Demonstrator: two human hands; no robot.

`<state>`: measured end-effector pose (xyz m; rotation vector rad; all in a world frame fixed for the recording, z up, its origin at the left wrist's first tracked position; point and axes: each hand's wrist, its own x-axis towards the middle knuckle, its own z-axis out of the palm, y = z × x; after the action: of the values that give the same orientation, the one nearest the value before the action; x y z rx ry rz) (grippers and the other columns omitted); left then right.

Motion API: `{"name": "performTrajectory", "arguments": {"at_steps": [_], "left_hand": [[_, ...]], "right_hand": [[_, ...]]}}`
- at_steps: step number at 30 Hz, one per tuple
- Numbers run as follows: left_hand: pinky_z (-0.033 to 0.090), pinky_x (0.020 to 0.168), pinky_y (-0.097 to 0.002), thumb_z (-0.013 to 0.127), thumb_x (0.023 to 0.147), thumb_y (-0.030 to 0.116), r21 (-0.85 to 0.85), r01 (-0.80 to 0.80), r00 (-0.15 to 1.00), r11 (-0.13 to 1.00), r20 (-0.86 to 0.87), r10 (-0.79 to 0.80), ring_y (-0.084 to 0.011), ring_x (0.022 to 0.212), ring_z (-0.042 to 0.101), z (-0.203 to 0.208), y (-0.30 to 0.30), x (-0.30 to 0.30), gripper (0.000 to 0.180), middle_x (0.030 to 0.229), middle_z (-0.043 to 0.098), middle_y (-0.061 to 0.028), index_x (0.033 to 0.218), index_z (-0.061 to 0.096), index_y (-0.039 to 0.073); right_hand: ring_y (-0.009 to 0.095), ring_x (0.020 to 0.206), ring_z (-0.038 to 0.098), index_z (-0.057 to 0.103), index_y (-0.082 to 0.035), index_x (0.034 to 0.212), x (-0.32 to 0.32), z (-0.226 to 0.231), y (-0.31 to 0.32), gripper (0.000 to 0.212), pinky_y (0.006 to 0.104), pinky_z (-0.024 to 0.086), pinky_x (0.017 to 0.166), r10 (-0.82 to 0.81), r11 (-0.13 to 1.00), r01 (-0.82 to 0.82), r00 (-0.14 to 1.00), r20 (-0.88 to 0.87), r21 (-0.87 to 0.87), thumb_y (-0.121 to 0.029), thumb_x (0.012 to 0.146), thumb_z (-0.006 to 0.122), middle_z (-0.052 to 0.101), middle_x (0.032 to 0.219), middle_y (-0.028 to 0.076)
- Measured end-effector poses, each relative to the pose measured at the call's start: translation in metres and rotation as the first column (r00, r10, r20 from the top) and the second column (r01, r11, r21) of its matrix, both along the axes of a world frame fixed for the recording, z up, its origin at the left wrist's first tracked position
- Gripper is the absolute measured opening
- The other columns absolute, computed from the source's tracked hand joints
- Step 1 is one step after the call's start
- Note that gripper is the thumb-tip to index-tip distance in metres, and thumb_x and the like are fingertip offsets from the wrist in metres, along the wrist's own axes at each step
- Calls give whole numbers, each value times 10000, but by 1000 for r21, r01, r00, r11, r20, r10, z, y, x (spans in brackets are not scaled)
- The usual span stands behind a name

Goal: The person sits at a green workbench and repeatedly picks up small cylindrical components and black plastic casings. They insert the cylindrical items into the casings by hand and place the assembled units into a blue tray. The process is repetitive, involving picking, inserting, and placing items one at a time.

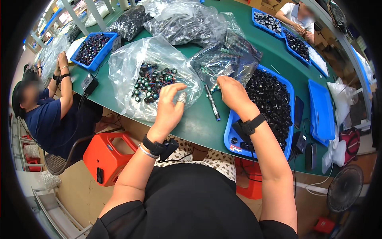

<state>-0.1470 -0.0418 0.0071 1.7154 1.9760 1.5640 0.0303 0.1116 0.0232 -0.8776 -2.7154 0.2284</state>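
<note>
Blue tray (291,119): black pieces (272,99) | bag (123,71): components (153,81) | left hand (170,106) spread | right hand (234,95): grip unclear

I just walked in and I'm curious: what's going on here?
A person in a black top works at a green table. The left hand, fingers parted, is at a clear plastic bag holding small round green-and-black parts. The right hand is pinched shut, perhaps on something too small to make out, beside a dark marker pen. A blue plastic tray of black parts lies by the right forearm.
</note>
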Motion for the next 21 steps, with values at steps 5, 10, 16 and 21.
{"name": "performTrajectory", "arguments": {"at_steps": [5, 10, 16, 21], "left_hand": [[437, 926, -358, 589, 793, -25, -75, 144, 989, 987, 37, -142, -294, 1028, 580, -1, 4, 30, 257, 1051, 646, -130, 1035, 650, 37], [418, 968, -384, 603, 786, -25, -87, 250, 968, 964, -13, -252, -308, 1102, 550, 3, -1, 38, 338, 1120, 630, -128, 1114, 631, 53], [373, 1046, -411, 611, 776, -12, -296, 420, 861, 858, -169, -479, -332, 1265, 438, -16, -2, 60, 387, 1250, 560, -140, 1159, 607, 41], [357, 1080, -419, 559, 699, -99, -291, 493, 832, 820, -117, -542, -347, 1284, 415, -35, 9, 61, 414, 1258, 547, -153, 1096, 616, 5]], "right_hand": [[310, 1022, 573, 597, -23, 958, -10, -20, 5, 185, 403, 459, 871, 162, 979, -157, 987, -23, 129, -1, 800, 505, 618, 990, 139], [292, 947, 566, 619, -36, 905, -9, -22, 7, 153, 388, 444, 878, 211, 945, -230, 972, 102, 232, -82, 788, 532, 589, 935, 117], [296, 892, 556, 560, -30, 803, -11, 9, 6, 78, 384, 461, 836, 226, 896, -168, 969, -98, 411, -32, 727, 544, 562, 882, 121], [296, 821, 576, 564, -41, 849, 19, 51, 3, 112, 390, 470, 784, 121, 896, 12, 955, -271, 443, -8, 745, 543, 574, 817, 127]]}}
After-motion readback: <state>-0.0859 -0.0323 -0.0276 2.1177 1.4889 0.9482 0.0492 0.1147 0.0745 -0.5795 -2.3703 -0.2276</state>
